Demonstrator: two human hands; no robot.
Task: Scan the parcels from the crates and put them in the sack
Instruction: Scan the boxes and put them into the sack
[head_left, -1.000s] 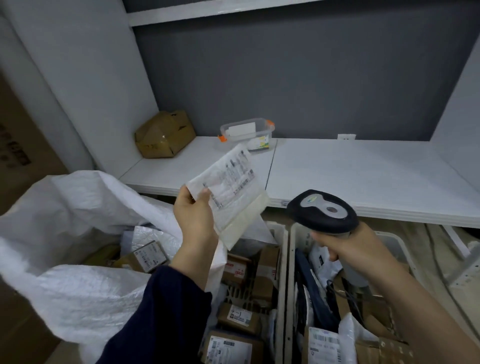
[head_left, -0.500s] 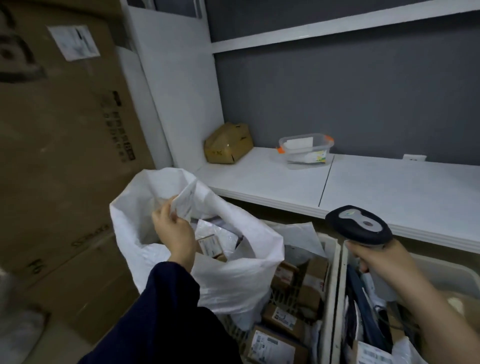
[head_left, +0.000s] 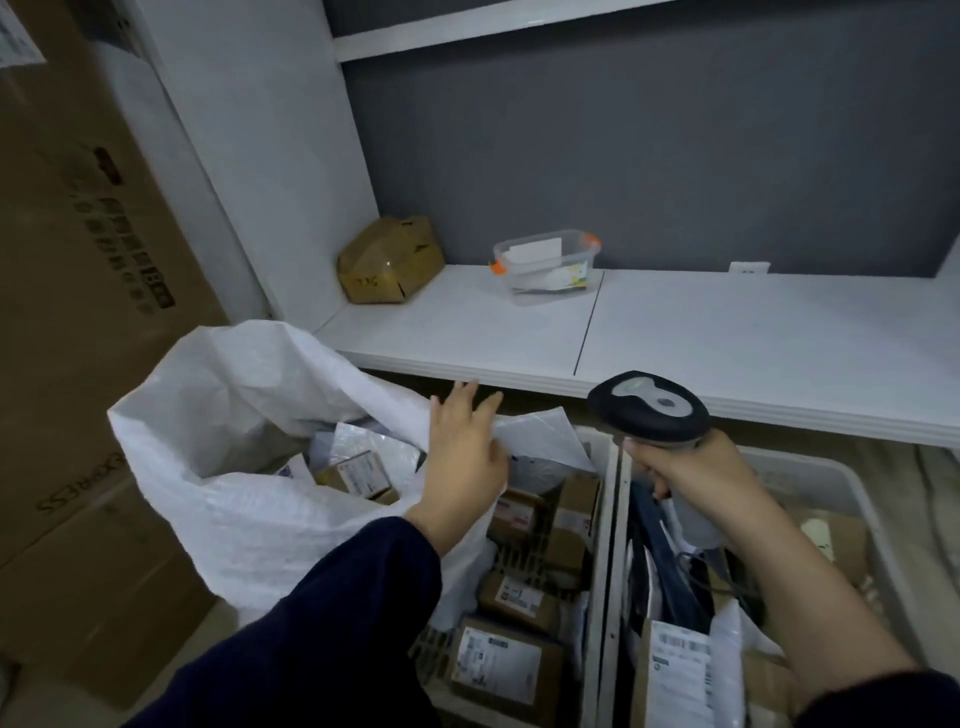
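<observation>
— Where are you standing?

— In a stockroom corner: a dark grey wall, a long white shelf (head_left: 727, 332) running across it at about waist height, tall brown cardboard cartons (head_left: 78, 312) stacked on my left. On the shelf sit a dented brown cardboard box (head_left: 389, 260) and a clear plastic tub with orange clips (head_left: 545, 265), both well apart from my work.

— And the parcels?

— Below the shelf are two white plastic crates side by side. The left crate (head_left: 602, 519) holds small brown cardboard parcels with white labels (head_left: 498, 660); the right crate (head_left: 852, 499) holds soft bags and another labelled box. The big white woven sack (head_left: 234, 493) slumps open just beside the left crate, its mouth facing up, I'd say so parcels can drop straight in. A few boxes and a silvery padded mailer (head_left: 363, 441) already lie inside.

— What are your hands doing?

— My left hand (head_left: 465, 457) is empty, fingers spread and relaxed, hovering over the sack's right rim and the far end of the left crate. My right hand (head_left: 691, 473) is clenched around the grey handle of the black barcode scanner (head_left: 649, 408), head pointing forward over the crates, ready for a label.

— Next?

— Probably picking another parcel from the left crate, label up, so the scanner can read it.
</observation>
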